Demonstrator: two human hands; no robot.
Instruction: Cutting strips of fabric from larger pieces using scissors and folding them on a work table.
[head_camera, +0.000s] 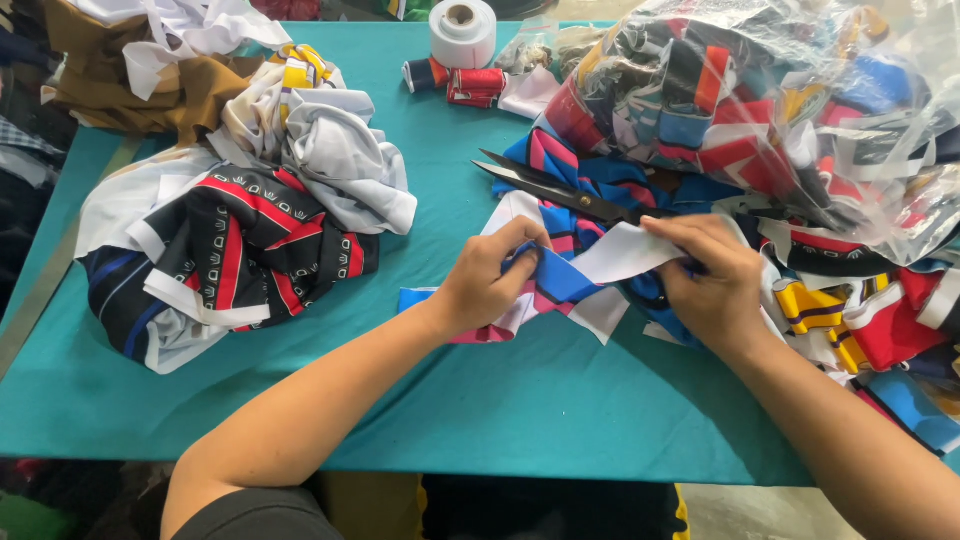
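My left hand (487, 282) pinches a blue, pink and white fabric piece (560, 285) near the middle of the teal table (520, 400). My right hand (712, 280) grips the same piece from the right, where a white strip (625, 250) sticks out. Black scissors (560, 188) lie shut on the cloth just beyond my hands, touched by neither hand.
A heap of black, red and white fabric (235, 245) lies at the left. A clear plastic bag of colourful scraps (790, 110) fills the right. A white tape roll (462, 32) and thread spools (475, 85) stand at the far edge. Brown cloth (130, 90) lies far left.
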